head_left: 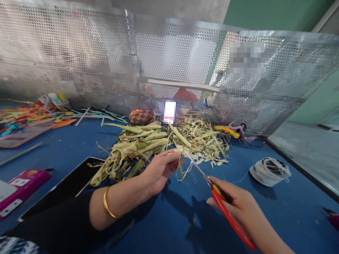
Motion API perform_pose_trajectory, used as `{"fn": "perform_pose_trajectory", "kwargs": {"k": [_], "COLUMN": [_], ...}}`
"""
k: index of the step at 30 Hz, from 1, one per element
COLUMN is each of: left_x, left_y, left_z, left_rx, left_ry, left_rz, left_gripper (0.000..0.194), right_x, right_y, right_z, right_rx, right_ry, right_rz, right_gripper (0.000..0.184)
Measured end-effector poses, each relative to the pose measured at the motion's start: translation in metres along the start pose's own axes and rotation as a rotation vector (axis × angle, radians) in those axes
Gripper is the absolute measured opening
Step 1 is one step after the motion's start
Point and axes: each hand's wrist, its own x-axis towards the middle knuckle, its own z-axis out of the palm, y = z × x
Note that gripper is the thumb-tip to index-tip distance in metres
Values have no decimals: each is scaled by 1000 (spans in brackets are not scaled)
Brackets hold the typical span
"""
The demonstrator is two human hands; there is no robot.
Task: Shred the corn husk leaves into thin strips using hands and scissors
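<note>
My left hand (162, 167) pinches a short pale green plant stalk (178, 150) between thumb and fingertips. In my right hand (235, 199) is a pair of scissors (221, 204) with red and yellow handles, its blade tips right at the stalk. Thin strips dangle below my left fingers. Behind my left wrist lies a bundle of long, partly dried stalks (137, 146). Farther back and to the right spreads a heap of short cut pieces (202, 137). One thicker stalk (181, 136) rests between bundle and heap.
A spool of white cord (270, 171) sits at the right. A dark flat tray (66, 187) and a purple-and-white object (25, 187) lie left. Along the back are a checkered pouch (141, 116), a lit phone-like screen (169, 111), a yellow-handled tool (227, 131) and a perforated metal screen (180, 53).
</note>
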Motion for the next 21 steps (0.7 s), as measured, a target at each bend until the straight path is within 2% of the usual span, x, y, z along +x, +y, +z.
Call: {"fn": "perform_pose_trajectory", "kwargs": {"k": [7, 10, 12, 16, 21], "left_x": [-4, -4, -3, -3, -5], "left_y": [4, 4, 3, 2, 4], "left_z": [7, 8, 7, 7, 9], "left_rx": [48, 89, 117, 164, 196], "left_ry": [36, 57, 63, 55, 58], "left_rz": [43, 79, 100, 143, 271], "left_gripper": [10, 12, 15, 21, 26], "right_x": [0, -5, -10, -15, -12], "right_y": [5, 3, -1, -10, -13], "right_z": [0, 4, 7, 12, 13], "right_rx": [81, 215, 337, 475, 476], "right_ry": [30, 21, 11, -75, -163], "right_rz": [76, 127, 104, 56, 163], "right_gripper": [52, 58, 59, 60, 54]}}
